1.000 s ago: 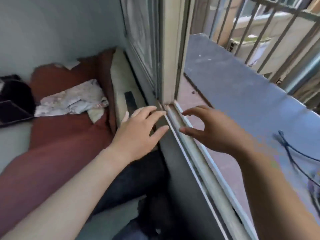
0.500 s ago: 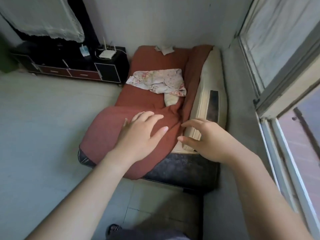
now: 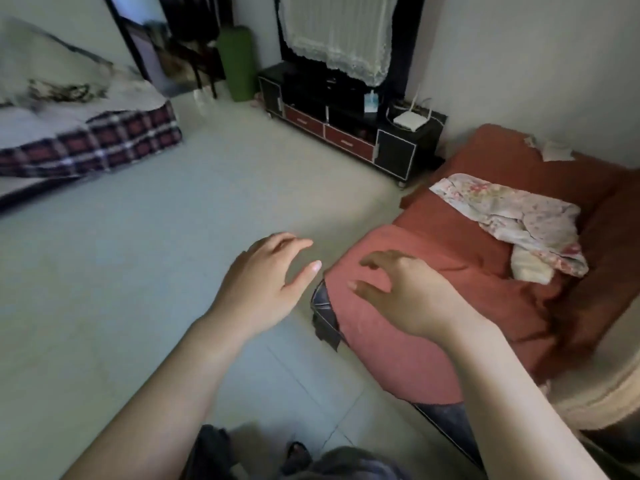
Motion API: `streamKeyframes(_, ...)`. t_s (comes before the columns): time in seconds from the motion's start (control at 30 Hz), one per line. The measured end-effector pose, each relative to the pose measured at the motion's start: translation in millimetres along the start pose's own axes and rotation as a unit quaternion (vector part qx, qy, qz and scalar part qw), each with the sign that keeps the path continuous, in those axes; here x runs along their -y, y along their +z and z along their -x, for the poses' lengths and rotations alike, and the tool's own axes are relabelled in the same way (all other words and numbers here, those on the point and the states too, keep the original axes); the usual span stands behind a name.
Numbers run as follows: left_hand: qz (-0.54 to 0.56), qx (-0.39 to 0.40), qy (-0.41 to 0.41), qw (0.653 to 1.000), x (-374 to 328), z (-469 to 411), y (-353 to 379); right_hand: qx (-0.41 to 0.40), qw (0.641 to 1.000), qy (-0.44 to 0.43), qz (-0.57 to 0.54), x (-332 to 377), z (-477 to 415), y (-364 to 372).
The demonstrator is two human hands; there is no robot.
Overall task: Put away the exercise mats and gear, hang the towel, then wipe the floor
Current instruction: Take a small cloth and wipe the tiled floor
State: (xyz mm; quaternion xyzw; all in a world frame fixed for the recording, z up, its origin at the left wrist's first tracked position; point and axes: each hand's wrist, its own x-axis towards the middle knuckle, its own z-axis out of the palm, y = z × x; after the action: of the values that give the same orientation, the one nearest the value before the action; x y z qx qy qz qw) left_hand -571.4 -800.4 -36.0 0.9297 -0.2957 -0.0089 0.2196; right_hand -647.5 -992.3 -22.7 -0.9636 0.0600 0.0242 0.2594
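Since the earlier frame the view has swung left: the window frame has left the picture, and the left hand (image 3: 263, 289), previously over the red cushion, now hovers over bare floor (image 3: 138, 271). The right hand (image 3: 408, 292) is above the cushion's (image 3: 467, 244) near rounded corner; contact cannot be confirmed. Both hands are released, palms down, fingers spread and loosely curved, holding nothing. The floor is smooth, pale grey-green tile with thin grout lines running below the left wrist. The cushion is a thick slab under a matte brick-red fabric cover with soft wrinkles; a dark, torn-looking layer shows at its edge between the two hands. A crumpled floral cloth (image 3: 512, 209), pale with pink print, lies on the cushion beyond and to the right of the right hand. A cream, coarse-textured pad (image 3: 606, 386) lies along the cushion's far side, right of the right forearm. Beyond both hands, against the wall, stands a low black cabinet (image 3: 346, 133) with two red drawer fronts; a flat white router (image 3: 408, 120) with thin antennas sits on its right end, and a white lace cloth (image 3: 336, 32) with a scalloped hem hangs above it. A green roll (image 3: 237, 62), cylindrical and upright, apparently a rolled mat, stands well beyond the left hand, left of the cabinet. Far left of the left hand lies a mattress (image 3: 97, 140) with a dark plaid side.
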Motion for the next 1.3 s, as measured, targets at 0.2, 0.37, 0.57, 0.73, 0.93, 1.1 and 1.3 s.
streamKeyframes(0.2,0.019,-0.040,-0.169,0.985,101.4,51.0,-43.2,0.109,0.990,-0.094,0.015,86.5,-78.8,60.8)
streamKeyframes(0.37,0.014,-0.070,-0.268,0.961,160.9,71.4,-59.4,0.164,0.980,-0.109,0.009,116.2,-133.1,90.0)
streamKeyframes(0.57,0.035,-0.072,-0.298,0.951,214.6,11.7,-61.8,0.169,0.979,-0.110,-0.004,110.7,-217.8,95.0)
streamKeyframes(0.73,0.040,-0.038,-0.230,0.972,247.3,-116.6,-53.5,0.168,0.979,-0.110,-0.034,93.0,-311.5,84.9)
streamKeyframes(0.93,0.054,0.012,-0.151,0.987,273.9,-292.3,-61.2,0.173,0.981,-0.086,-0.015,63.5,-435.8,38.0)
streamKeyframes(1.1,0.068,-0.003,-0.132,0.989,291.9,-395.2,-65.8,0.163,0.985,-0.058,0.016,42.8,-517.6,4.4)
streamKeyframes(1.3,0.098,0.000,-0.136,0.986,329.5,-500.7,-56.3,0.112,0.989,-0.050,0.078,47.6,-638.7,-1.6)
